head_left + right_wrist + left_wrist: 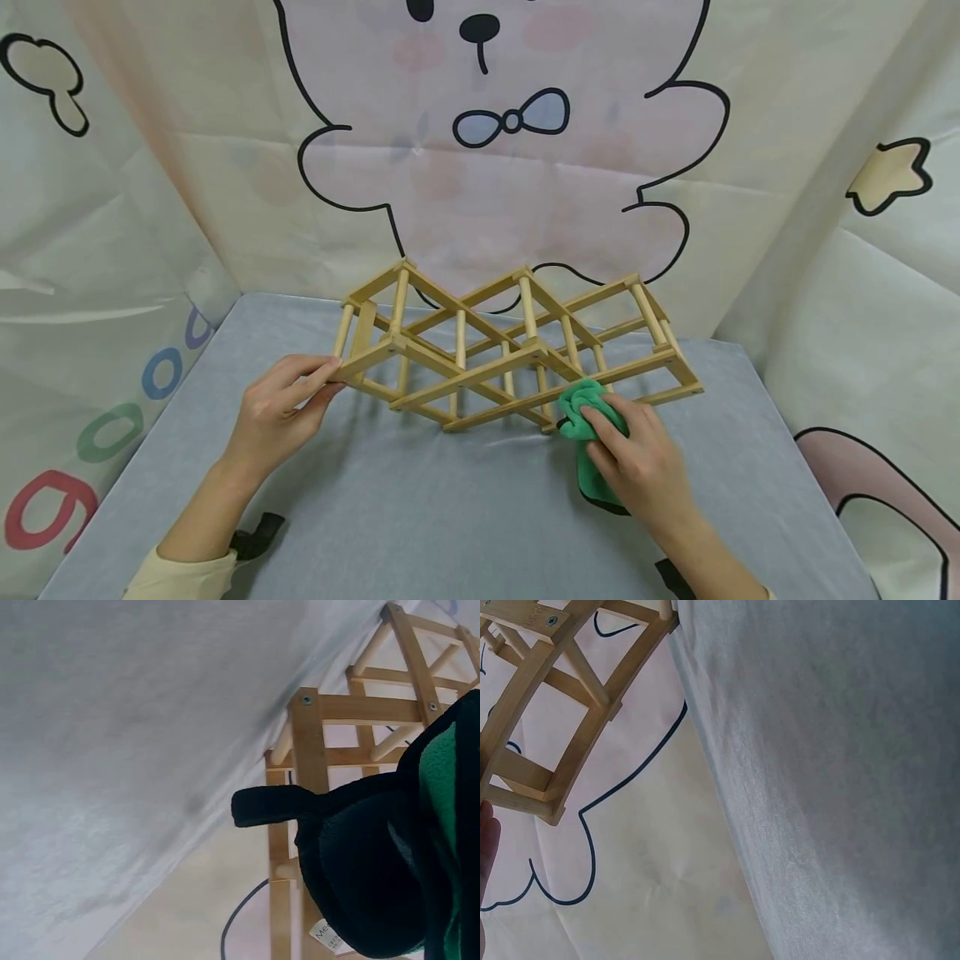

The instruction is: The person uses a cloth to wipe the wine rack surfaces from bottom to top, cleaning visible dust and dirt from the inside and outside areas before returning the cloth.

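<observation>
A folding wooden rack (pixel 465 379) of crossed slats and round dowels stands stretched across the table. At its left end my left hand (pixel 281 400) pinches a slat between thumb and fingers; a finger (pixel 487 844) shows at the edge of the left wrist view. My right hand (pixel 637 454) grips a bunched green cloth (pixel 588 408) against the rack's front lower slats, right of the middle. The cloth's lower part hangs down below the fingers. In the right wrist view, its black border and a black loop (pixel 270 804) cover part of the slats.
A blue-grey cloth (pixel 420 517) covers the table. Printed fabric walls (pixel 510 183) enclose the back and both sides, close behind the rack. Black straps (pixel 257 536) show near both wrists. A small white label (pixel 326 934) shows beside the cloth in the right wrist view.
</observation>
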### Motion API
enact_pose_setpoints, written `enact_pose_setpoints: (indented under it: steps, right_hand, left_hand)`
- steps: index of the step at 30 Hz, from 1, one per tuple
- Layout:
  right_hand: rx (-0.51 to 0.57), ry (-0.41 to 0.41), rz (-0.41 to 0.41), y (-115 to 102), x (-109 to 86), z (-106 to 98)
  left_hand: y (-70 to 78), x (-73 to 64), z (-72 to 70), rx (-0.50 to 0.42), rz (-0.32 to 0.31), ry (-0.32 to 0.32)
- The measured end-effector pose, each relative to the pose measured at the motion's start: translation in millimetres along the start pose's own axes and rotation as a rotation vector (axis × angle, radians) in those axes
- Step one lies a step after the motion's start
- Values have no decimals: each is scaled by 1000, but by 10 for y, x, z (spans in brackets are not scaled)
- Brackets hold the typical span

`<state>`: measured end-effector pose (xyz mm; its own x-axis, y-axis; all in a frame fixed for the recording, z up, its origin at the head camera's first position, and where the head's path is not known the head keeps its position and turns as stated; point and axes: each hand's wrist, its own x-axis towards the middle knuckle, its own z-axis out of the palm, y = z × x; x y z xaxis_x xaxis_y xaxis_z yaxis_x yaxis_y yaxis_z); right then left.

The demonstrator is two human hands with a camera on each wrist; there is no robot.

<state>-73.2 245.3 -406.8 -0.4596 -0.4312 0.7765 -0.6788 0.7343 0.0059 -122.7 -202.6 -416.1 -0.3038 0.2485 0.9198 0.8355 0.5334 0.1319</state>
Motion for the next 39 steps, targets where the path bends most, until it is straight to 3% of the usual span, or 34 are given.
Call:
enact_pose_setpoints:
  steps: [4,16,26,39]
  right_hand:
    - [-20,-9,12,43,-78,-5]
    - [-66,-160,78,261,-375,-51]
    - [-100,-151,109,363,-486,-181]
    - [-224,-53,187,542,-434,-523]
  left_hand:
    - [-1,3,2,2,10,-3]
    - [-4,-1,-4,1,6,3]
    - [-10,1,1,-1,3,1]
    - [-10,-5,-7,0,-8,-2]
